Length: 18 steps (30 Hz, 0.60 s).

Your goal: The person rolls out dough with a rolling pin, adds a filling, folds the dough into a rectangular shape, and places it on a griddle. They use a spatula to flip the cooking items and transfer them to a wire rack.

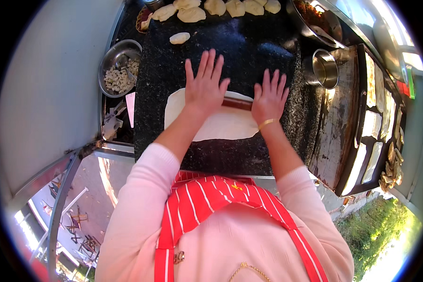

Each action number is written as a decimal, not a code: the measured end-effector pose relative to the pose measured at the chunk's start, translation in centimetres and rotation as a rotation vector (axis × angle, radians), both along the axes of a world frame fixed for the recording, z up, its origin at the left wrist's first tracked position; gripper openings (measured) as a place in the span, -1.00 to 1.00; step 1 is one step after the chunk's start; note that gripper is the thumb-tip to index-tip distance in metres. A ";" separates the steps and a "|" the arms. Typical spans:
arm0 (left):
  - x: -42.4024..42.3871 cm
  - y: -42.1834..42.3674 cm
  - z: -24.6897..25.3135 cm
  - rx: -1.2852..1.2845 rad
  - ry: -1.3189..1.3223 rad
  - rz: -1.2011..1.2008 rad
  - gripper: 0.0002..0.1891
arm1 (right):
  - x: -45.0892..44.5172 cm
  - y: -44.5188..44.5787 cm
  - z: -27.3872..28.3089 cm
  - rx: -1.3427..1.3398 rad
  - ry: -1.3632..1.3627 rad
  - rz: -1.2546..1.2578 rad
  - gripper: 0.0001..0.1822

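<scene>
A thin, pale sheet of dough (229,125) lies flat on the black speckled stone worktop (197,157). Across its far part runs a brown wooden rolling pin (237,103), visible only between the hands. My left hand (205,83) rests palm down over the pin's left part, its fingers straight and spread. At the other end, my right hand (270,95) lies palm down too, fingers extended forward rather than wrapped around it. Both hands hide the pin's ends. A small lump of dough (179,38) sits beyond my left hand.
Several dough pieces (192,14) line the far edge. On the left stands a metal bowl (104,83) of chopped filling with a spoon. A metal pot (326,68) and a large bowl of reddish filling (305,28) are right. Flat breads (372,123) lie on a dark griddle there.
</scene>
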<state>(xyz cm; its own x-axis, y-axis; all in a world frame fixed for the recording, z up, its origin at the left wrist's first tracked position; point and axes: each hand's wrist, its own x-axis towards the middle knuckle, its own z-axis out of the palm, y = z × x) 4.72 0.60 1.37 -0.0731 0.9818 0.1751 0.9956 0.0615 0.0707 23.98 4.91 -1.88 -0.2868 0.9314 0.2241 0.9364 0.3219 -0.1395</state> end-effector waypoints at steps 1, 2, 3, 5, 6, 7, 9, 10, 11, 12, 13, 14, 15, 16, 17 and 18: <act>0.1 0.5 0.1 -0.005 0.001 0.015 -0.32 | 0.1 0.8 0.1 -0.006 0.010 0.012 -0.40; 0.3 0.8 0.1 -0.010 0.002 0.031 -0.33 | 0.2 1.5 0.1 -0.012 0.019 0.024 -0.40; 0.4 1.4 -0.3 -0.008 0.004 0.052 -0.33 | 0.1 2.8 -0.1 -0.011 0.029 0.042 -0.40; 1.9 -3.1 -0.8 -0.135 -0.018 -0.004 -0.35 | 2.3 -1.6 -1.2 -0.155 0.017 0.089 -0.37; 2.6 -4.8 -0.3 -0.176 -0.039 -0.023 -0.35 | 3.2 -3.1 -0.9 -0.173 -0.018 0.105 -0.37; 2.9 -5.5 -0.1 -0.218 -0.060 -0.043 -0.35 | 3.6 -3.9 -0.7 -0.193 -0.054 0.120 -0.38; 1.8 -0.2 -0.4 -0.053 -0.013 -0.022 -0.36 | 1.7 0.9 -1.1 -0.127 -0.003 0.075 -0.39; 1.1 2.7 -0.5 0.035 0.000 0.027 -0.35 | 0.3 3.8 -0.3 -0.063 0.047 0.036 -0.39; 0.7 4.8 -0.3 0.134 0.017 0.068 -0.35 | -0.3 6.1 -0.4 -0.010 0.064 0.053 -0.38; 1.0 4.8 -0.4 0.125 -0.007 0.092 -0.35 | -0.5 7.7 -0.5 0.022 0.075 0.066 -0.38; 1.5 4.3 -0.6 0.117 -0.031 0.115 -0.35 | -0.4 8.5 -0.5 0.056 0.086 0.078 -0.38; 2.1 3.4 -0.7 0.109 -0.055 0.137 -0.35 | 0.8 6.6 -0.4 0.005 0.061 0.128 -0.37; 2.9 0.4 -0.7 -0.015 -0.060 0.073 -0.36 | 2.1 3.5 -0.4 -0.072 0.042 0.151 -0.38; 4.2 -4.0 -0.4 -0.141 -0.069 0.004 -0.38 | 3.9 -0.1 -0.4 -0.151 0.021 0.168 -0.38; 4.6 -5.9 -0.3 -0.250 -0.071 -0.063 -0.39 | 4.6 -1.4 -0.6 -0.212 0.005 0.189 -0.38; 4.0 -5.6 0.0 -0.192 -0.062 -0.051 -0.39 | 4.4 -1.2 -0.4 -0.171 0.038 0.153 -0.39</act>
<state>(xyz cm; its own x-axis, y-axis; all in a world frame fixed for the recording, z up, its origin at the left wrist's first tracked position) 8.71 -5.02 1.34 -0.0275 0.9994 -0.0186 0.9919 0.0296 0.1238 28.38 3.74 -2.29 -0.4217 0.9032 0.0803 0.8716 0.4281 -0.2389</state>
